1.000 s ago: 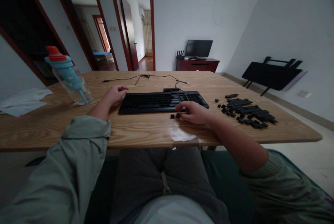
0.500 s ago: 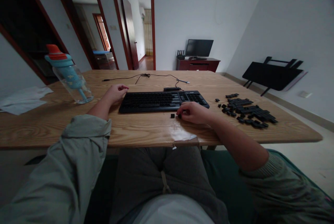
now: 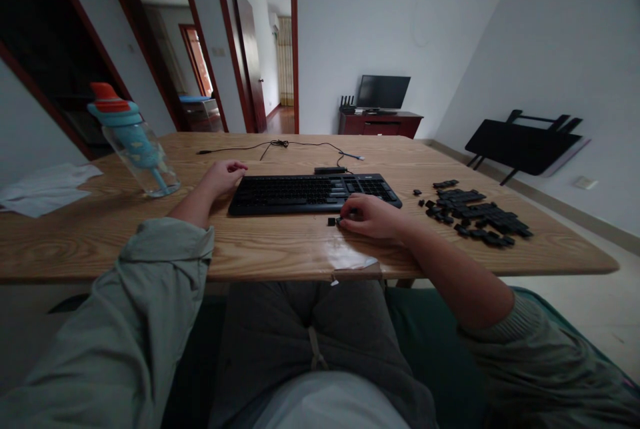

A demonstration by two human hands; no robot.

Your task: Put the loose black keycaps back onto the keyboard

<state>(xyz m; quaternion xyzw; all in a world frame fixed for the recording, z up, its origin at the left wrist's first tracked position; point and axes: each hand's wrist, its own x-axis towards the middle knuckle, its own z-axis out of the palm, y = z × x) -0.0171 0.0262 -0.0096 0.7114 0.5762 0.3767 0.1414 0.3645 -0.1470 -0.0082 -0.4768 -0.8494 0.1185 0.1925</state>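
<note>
A black keyboard [image 3: 285, 195] lies on the wooden table in front of me, with keys gone from part of its right side. My left hand [image 3: 225, 177] rests by its far left corner, fingers loosely bent and nothing visible in them. Just off the keyboard's near edge, toward the right, my right hand [image 3: 367, 215] is low over the table. Its thumb and fingertips pinch a small black keycap, mostly hidden by the fingers. Another black keycap [image 3: 331, 221] sits on the table immediately left of those fingertips.
Many loose black keycaps [image 3: 480, 212] are spread over the table's right side. A clear bottle with an orange lid [image 3: 137, 142] and white tissues [image 3: 47, 189] stand and lie at left. A black cable [image 3: 240, 150] runs behind the keyboard. Clear tape [image 3: 350, 257] covers the near table edge.
My right fingertips have shifted slightly and the keycap at them has turned a little. My left hand and the keyboard stay where they were.
</note>
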